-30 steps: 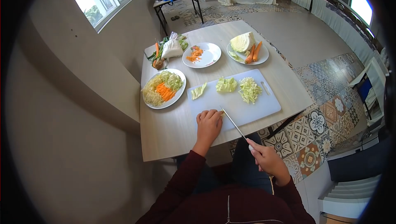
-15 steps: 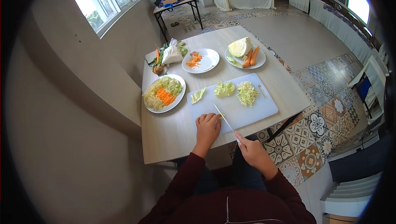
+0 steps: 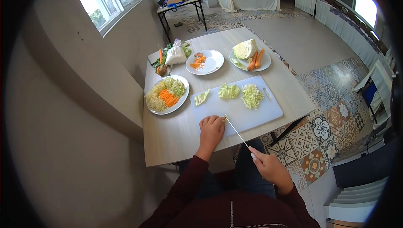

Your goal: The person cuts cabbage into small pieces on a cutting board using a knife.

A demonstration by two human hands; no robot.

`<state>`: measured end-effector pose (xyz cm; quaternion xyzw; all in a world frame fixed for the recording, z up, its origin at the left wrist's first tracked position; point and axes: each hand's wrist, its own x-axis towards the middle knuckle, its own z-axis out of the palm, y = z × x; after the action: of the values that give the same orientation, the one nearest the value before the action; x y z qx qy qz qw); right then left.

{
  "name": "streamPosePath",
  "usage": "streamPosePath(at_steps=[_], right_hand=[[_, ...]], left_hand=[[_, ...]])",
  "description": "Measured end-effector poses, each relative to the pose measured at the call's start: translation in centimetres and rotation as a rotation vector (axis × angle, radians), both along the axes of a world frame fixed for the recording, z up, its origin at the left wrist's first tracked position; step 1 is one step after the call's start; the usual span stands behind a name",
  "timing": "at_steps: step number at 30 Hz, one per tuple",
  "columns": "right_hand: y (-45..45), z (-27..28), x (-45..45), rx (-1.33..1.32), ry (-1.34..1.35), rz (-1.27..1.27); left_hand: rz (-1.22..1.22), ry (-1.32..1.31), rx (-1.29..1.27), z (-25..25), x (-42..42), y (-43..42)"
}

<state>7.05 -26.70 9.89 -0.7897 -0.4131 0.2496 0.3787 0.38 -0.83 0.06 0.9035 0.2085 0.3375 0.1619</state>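
My right hand (image 3: 270,166) grips the handle of a kitchen knife (image 3: 237,132), whose blade slants up and left with its tip at my left fingertips. My left hand (image 3: 212,130) is curled down on the near left of the white cutting board (image 3: 260,118). A sliver of pale green cabbage (image 3: 227,119) peeks out at its fingers; the rest of that piece is hidden. Farther up the board lie a flat cabbage strip (image 3: 201,97), a stack of cabbage leaves (image 3: 228,91) and a heap of shredded cabbage (image 3: 252,96).
Left of the board stands a plate (image 3: 185,98) of shredded vegetables and carrot strips. Behind are a plate (image 3: 216,63) with carrot scraps and another plate (image 3: 267,63) bearing a cabbage chunk (image 3: 244,49) and carrots (image 3: 256,59). A white bag (image 3: 175,55) sits among vegetables near the wall.
My right hand has drawn the knife back toward me and to the right, so its tip moved from beyond my left fingers to beside them. My left hand stays put.
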Motion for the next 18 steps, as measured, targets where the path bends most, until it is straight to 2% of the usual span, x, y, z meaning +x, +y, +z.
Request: streamPosePath(at_steps=[14, 18], right_hand=[[1.2, -2.6, 0.6, 0.033, 0.089, 0.016], [1.3, -1.8, 0.8, 0.023, 0.141, -0.022]], left_hand=[[0.012, 0.009, -0.005, 0.0, 0.0, 0.0], [0.004, -0.001, -0.001, -0.3, -0.1, 0.1]])
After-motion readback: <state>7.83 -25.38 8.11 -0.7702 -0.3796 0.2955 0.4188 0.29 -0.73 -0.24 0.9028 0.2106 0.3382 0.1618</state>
